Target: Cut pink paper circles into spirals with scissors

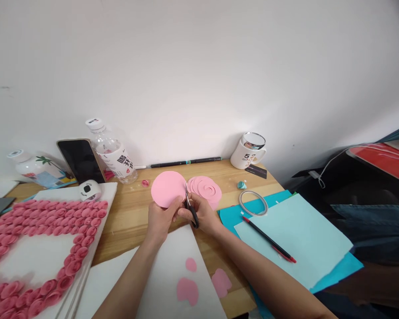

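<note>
My left hand [160,217] pinches the lower edge of a round pink paper disc [168,188], held up above the wooden table. My right hand [201,212] is closed round the black handles of a pair of scissors [193,212]. The scissor blades point up along the disc's right edge; whether they are cutting into it I cannot tell. Just right of the disc lies a pink paper spiral [208,188] on the table. Small pink paper scraps [187,290] rest on a white board below my hands.
At left, a white board carries rows of pink paper roses [73,268]. A water bottle [116,155], phone [80,159] and mug [248,153] stand along the wall. Blue paper sheets [299,235] with a black-and-red pen [269,239] and a grey ring [252,203] lie at right.
</note>
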### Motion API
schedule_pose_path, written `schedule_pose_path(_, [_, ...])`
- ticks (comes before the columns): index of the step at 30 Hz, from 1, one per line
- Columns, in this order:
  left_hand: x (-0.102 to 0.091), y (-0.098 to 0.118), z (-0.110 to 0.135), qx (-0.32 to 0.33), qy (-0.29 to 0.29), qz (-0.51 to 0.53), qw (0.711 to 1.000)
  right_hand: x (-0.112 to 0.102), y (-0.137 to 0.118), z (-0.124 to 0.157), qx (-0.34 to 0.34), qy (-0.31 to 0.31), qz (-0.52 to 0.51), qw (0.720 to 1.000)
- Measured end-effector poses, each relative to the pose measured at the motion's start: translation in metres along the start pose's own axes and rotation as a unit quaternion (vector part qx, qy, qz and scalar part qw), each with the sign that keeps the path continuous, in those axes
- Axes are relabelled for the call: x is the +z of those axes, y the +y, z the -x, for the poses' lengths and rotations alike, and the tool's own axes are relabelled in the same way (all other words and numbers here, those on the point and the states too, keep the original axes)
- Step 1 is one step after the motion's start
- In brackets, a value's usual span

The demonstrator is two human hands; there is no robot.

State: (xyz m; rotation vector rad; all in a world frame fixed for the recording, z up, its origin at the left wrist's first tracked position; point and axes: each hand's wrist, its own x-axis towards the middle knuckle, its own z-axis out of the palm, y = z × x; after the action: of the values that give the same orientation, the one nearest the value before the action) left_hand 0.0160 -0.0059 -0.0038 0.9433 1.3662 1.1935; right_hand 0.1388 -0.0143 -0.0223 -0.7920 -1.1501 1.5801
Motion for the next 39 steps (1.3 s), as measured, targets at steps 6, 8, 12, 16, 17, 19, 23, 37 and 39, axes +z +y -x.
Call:
schedule_pose_path(6, [-0.0004, 0.0045, 0.0017, 0.015, -0.011, -0.013, 1.000, -0.0007, 0.0004, -0.0002, -0.001, -0.002, 0.005, 1.000])
schedule_pose_path(8, [-0.0004, 0.0049, 0.0020, 0.016, -0.012, -0.015, 1.000, -0.0008, 0.0007, -0.0002, -0.003, -0.006, 0.008, 1.000])
schedule_pose_path(12, [-0.0008, 0.0038, 0.0016, 0.017, -0.014, -0.016, 1.000, -0.0007, 0.0013, -0.0002, 0.002, -0.013, -0.002, 1.000])
schedule_pose_path(16, [-0.0015, 0.0004, -0.0003, 0.010, -0.027, 0.004, 1.000, -0.0007, 0.0008, 0.0006, 0.005, 0.003, 0.003, 1.000])
schedule_pose_path(17, [-0.0017, -0.0006, -0.0008, 0.008, -0.031, 0.008, 0.999, -0.0009, 0.0007, 0.0008, 0.006, 0.008, 0.005, 1.000])
schedule_pose_path(19, [-0.0020, -0.0025, -0.0016, 0.006, -0.034, 0.015, 0.999, -0.0015, 0.0009, 0.0011, 0.009, 0.012, 0.008, 1.000])
schedule_pose_path(23, [-0.0019, -0.0045, -0.0021, 0.011, -0.037, 0.024, 0.999, -0.0027, 0.0019, 0.0011, 0.018, 0.018, 0.011, 1.000])
schedule_pose_path(37, [-0.0007, 0.0010, 0.0007, 0.010, -0.016, 0.016, 1.000, 0.0025, -0.0010, 0.0027, 0.026, 0.009, 0.007, 1.000])
schedule_pose_path(39, [-0.0009, 0.0011, 0.0009, 0.007, -0.015, 0.003, 1.000, 0.0015, -0.0011, 0.0023, 0.013, 0.009, 0.005, 1.000])
